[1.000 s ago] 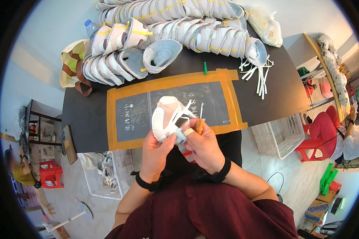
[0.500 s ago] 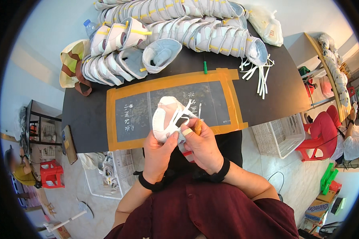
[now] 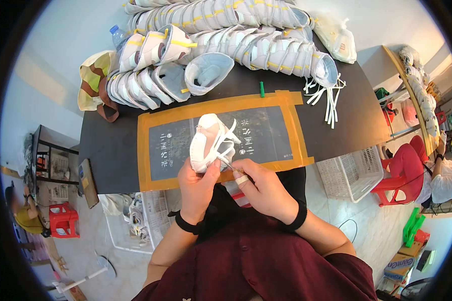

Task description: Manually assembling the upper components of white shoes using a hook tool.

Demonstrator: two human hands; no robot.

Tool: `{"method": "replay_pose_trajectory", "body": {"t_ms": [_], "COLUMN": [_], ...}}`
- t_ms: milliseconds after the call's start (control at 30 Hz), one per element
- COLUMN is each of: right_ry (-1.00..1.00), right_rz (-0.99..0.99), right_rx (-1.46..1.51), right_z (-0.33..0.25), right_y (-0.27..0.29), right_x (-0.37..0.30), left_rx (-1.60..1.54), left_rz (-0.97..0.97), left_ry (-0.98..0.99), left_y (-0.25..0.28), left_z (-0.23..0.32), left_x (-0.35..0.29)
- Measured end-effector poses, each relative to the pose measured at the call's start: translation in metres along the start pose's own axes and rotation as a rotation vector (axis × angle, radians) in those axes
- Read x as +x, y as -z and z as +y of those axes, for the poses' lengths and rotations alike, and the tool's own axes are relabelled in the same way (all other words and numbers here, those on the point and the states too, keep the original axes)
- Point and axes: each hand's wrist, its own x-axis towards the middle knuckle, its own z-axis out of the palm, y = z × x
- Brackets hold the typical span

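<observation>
Over the near part of the taped panel, my left hand (image 3: 198, 186) grips a white and pink shoe upper (image 3: 206, 143), toe pointing away from me. White laces (image 3: 228, 138) run loosely across its front. My right hand (image 3: 266, 193), with a pale band around one finger, is closed around an awl (image 3: 227, 164). Its thin metal shaft reaches the lace holes near my left thumb; the handle is hidden inside my palm. Whether the tip passes through a hole is too small to tell.
Long rows of nested shoe uppers (image 3: 251, 47) fill the table's back. A bundle of white laces (image 3: 331, 103) hangs at the right. A small green tool (image 3: 261, 89) lies behind the taped panel (image 3: 143, 150). White plastic crates (image 3: 349, 173) stand below. Other people sit at both sides.
My right hand has turned the awl from pointing up to pointing at the shoe upper. Its orange handle has gone from sight into my palm.
</observation>
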Motion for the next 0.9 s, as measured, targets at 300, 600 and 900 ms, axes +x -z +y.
{"method": "replay_pose_trajectory", "body": {"t_ms": [300,600,900], "right_ry": [0.031,-0.109,0.031], "right_rz": [-0.026,-0.178,-0.294], "right_rx": [-0.011,0.036,-0.528], "right_z": [-0.001,-0.005,-0.006], "right_y": [0.003,0.015,0.027], "right_x": [-0.001,0.006,0.031], "left_rx": [-0.046,-0.027,0.405], "left_rz": [-0.018,-0.032,-0.020], "left_ry": [0.005,0.010,-0.178], "left_y": [0.003,0.005,0.010], "left_z": [0.000,-0.001,-0.008], "left_x": [-0.001,-0.001,0.004]}}
